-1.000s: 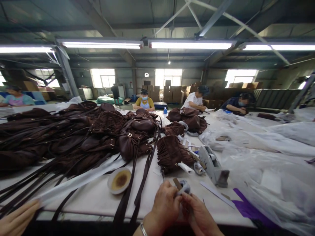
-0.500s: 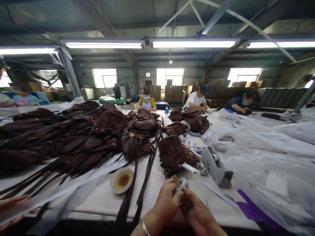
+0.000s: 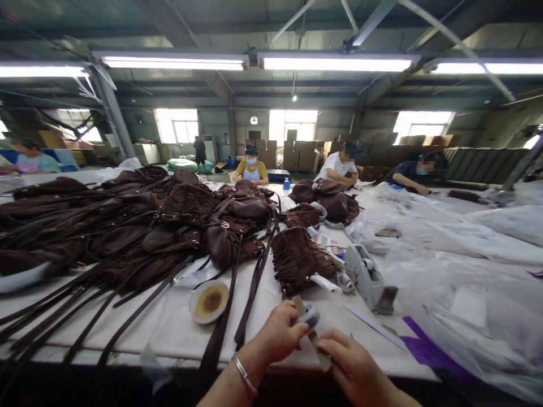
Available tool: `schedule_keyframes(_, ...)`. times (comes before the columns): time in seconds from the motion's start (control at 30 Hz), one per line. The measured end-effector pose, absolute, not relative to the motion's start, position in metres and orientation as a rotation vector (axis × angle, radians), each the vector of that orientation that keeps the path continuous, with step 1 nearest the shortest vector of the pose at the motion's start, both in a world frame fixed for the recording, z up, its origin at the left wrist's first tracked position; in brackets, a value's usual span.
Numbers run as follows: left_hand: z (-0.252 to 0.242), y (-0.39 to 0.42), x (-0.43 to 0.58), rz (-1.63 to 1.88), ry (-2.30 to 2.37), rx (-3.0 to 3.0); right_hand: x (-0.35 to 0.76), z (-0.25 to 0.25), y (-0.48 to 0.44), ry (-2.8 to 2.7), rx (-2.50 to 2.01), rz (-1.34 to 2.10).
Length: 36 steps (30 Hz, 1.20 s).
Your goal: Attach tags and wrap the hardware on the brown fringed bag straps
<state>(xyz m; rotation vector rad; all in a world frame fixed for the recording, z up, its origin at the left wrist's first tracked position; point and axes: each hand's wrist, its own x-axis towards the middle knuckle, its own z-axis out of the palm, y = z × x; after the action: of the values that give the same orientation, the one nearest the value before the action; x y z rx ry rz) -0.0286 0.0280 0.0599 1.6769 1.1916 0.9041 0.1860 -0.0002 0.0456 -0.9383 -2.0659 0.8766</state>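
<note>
My left hand [image 3: 280, 333], with a bangle at its wrist, pinches a flat grey-brown strip [image 3: 313, 339] and a pale grey rolled loop [image 3: 311, 317] near the table's front edge. At the strip's lower end, the fingers of my right hand [image 3: 354, 359] close on it. What the strip and the loop are made of, I cannot make out. Just beyond both hands lies a dark brown fringed bag [image 3: 300, 257] with a white wrapped piece [image 3: 326, 284] at its near corner. A grey tape dispenser [image 3: 370, 280] stands to the right of that bag.
Brown bags [image 3: 144, 226] with long straps are heaped across the left; some straps hang over the front edge. A bowl [image 3: 208, 302] with brownish contents sits left of my hands. Clear plastic sheeting [image 3: 462, 294] and a purple piece [image 3: 418, 347] lie right. Several people work across the table.
My hands have drawn slightly apart, uncovering more of the strip between them. Another person's hands and the long clear plastic at the lower left have gone from there.
</note>
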Motion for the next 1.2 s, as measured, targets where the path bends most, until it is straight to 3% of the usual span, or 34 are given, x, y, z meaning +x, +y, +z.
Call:
schedule_keyframes(0.17, 0.065, 0.020, -0.023, 0.891, 1.086, 1.887, 0.166, 0.071, 0.032, -2.128, -0.977, 0.643)
schedule_keyframes(0.4, 0.061, 0.014, -0.030, 0.858, 1.047, 1.850, 0.156, 0.044, 0.041, -1.704, -1.096, 1.223)
schedule_keyframes(0.67, 0.053, 0.011, -0.019, 0.828, 1.247, 1.762, 0.157, 0.031, 0.036, -1.424, -1.134, 1.305)
schedule_keyframes(0.83, 0.056, 0.012, -0.019, 0.751, 1.277, 1.796, 0.165, 0.052, 0.041, -1.951, -1.137, 0.918)
schedule_keyframes(1.07, 0.050, 0.015, -0.019, 0.803, 1.260, 1.756, 0.169, 0.070, 0.039, -2.486, -0.701, -0.082)
schedule_keyframes(1.2, 0.048, 0.016, -0.018, 0.814, 1.298, 1.810, 0.171, 0.065, 0.032, -2.599, -0.598, -0.221)
